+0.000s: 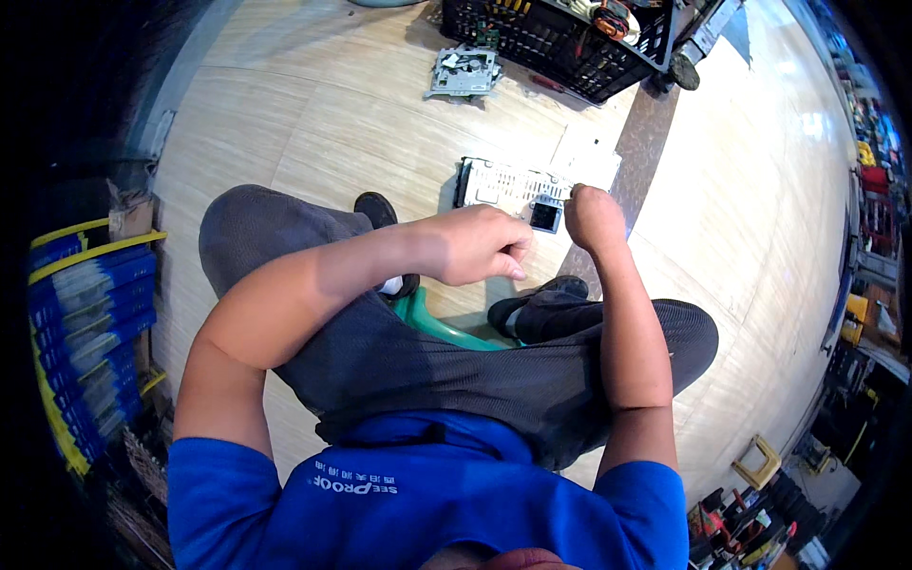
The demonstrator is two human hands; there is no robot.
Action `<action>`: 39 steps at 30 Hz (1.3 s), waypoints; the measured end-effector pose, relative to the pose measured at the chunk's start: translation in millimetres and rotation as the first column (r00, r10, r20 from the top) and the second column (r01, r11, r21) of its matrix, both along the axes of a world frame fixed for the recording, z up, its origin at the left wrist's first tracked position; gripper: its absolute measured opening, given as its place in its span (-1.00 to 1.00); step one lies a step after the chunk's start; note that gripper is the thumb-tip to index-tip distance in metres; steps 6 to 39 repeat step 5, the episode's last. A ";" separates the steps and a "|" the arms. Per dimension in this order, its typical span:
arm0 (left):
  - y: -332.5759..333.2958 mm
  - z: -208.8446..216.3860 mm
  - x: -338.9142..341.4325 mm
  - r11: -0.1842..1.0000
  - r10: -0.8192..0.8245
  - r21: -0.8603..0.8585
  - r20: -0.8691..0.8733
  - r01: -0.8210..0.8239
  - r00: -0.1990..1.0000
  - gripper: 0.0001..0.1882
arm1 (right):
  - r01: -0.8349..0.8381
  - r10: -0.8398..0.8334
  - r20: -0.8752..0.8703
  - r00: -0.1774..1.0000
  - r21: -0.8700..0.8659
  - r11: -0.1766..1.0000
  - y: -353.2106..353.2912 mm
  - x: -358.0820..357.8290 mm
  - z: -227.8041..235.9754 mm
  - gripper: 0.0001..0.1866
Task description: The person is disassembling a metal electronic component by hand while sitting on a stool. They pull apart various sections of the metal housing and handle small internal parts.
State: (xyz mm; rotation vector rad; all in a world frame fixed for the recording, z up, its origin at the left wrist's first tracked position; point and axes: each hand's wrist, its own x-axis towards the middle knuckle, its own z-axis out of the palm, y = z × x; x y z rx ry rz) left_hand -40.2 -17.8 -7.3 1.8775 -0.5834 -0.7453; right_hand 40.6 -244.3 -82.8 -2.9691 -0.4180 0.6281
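A slotted silver metal housing (513,185) with a dark left edge lies on the floor in front of me. A small black square part with a light frame (545,217) sits at its near side. My left hand (483,245) hovers just nearer than the housing, fingers loosely bent and thumb apart, with nothing visible in it. At the housing's right end my right hand (597,220) is closed, fingertips at the metal edge. What its fingers hold, if anything, is hidden. Beyond that hand lies a pale flat panel (600,160).
A silver disc-drive mechanism (464,73) lies farther off, beside a black crate (570,47) of cables and parts. A red-handled tool (548,84) lies by the crate. Blue bins (95,332) stand at left. A green stool (432,328) shows under my legs.
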 end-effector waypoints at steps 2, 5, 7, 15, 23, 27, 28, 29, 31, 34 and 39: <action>-0.7 -10.6 3.7 0.997 0.007 0.076 0.005 -0.007 1.000 -0.75 | -0.006 0.006 0.005 1.000 0.010 1.000 -1.1 -0.4 -1.8 -0.76; -1.5 -20.6 7.4 0.993 0.023 0.116 0.054 -0.030 0.998 -0.75 | -0.005 0.005 -0.005 1.000 0.013 1.000 -5.1 1.6 -7.8 -0.75; -1.5 -20.6 7.4 0.993 0.023 0.116 0.054 -0.030 0.998 -0.75 | -0.005 0.005 -0.005 1.000 0.013 1.000 -5.1 1.6 -7.8 -0.75; -1.5 -20.6 7.4 0.993 0.023 0.116 0.054 -0.030 0.998 -0.75 | -0.005 0.005 -0.005 1.000 0.013 1.000 -5.1 1.6 -7.8 -0.75; -1.5 -20.6 7.4 0.993 0.023 0.116 0.054 -0.030 0.998 -0.75 | -0.005 0.005 -0.005 1.000 0.013 1.000 -5.1 1.6 -7.8 -0.75; -1.5 -20.6 7.4 0.993 0.023 0.116 0.054 -0.030 0.998 -0.75 | -0.005 0.005 -0.005 1.000 0.013 1.000 -5.1 1.6 -7.8 -0.75; -1.5 -20.6 7.4 0.993 0.023 0.116 0.054 -0.030 0.998 -0.75 | -0.005 0.005 -0.005 1.000 0.013 1.000 -5.1 1.6 -7.8 -0.75; -1.5 -20.6 7.4 0.993 0.023 0.116 0.054 -0.030 0.998 -0.75 | -0.005 0.005 -0.005 1.000 0.013 1.000 -5.1 1.6 -7.8 -0.75; -1.5 -20.6 7.4 0.993 0.023 0.116 0.054 -0.030 0.998 -0.75 | -0.005 0.005 -0.005 1.000 0.013 1.000 -5.1 1.6 -7.8 -0.75; -1.5 -20.6 7.4 0.993 0.023 0.116 0.054 -0.030 0.998 -0.75 | -0.005 0.005 -0.005 1.000 0.013 1.000 -5.1 1.6 -7.8 -0.75; -1.5 -20.6 7.4 0.993 0.023 0.116 0.054 -0.030 0.998 -0.75 | -0.005 0.005 -0.005 1.000 0.013 1.000 -5.1 1.6 -7.8 -0.75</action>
